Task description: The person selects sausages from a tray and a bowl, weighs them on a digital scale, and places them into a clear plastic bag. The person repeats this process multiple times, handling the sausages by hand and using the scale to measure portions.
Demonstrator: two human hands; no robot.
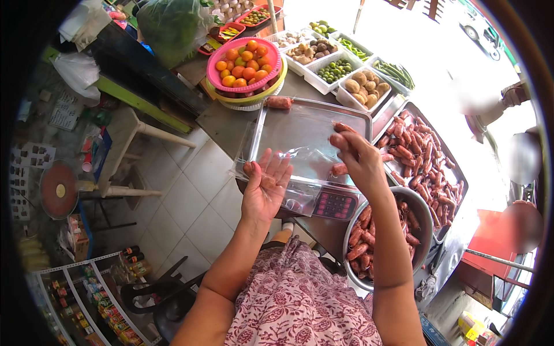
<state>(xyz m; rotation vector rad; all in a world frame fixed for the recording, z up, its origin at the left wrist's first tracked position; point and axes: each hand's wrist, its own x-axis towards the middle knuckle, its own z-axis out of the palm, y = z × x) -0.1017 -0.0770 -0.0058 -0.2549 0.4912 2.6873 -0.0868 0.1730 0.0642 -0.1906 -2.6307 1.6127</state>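
Note:
My left hand (266, 186) is palm up with its fingers spread, over the near left edge of a shallow metal tray (303, 123). Clear plastic bags (303, 197) lie around it and overhang the tray's near edge. Whether the hand grips any plastic is unclear. Above the tray's right side, my right hand (361, 158) has its fingers curled. One sausage (344, 127) shows just beyond its fingertips and another sausage (339, 169) below its palm; I cannot tell whether either is held. A single sausage (278, 102) sits at the tray's far left corner.
A scale keypad (334, 204) is at the tray's near side. Right of it are a metal bowl (427, 242) of sausages and a large tray (462, 190) heaped with more. Beyond stand a pink basket (210, 65) of orange fruit and white vegetable bins (314, 82).

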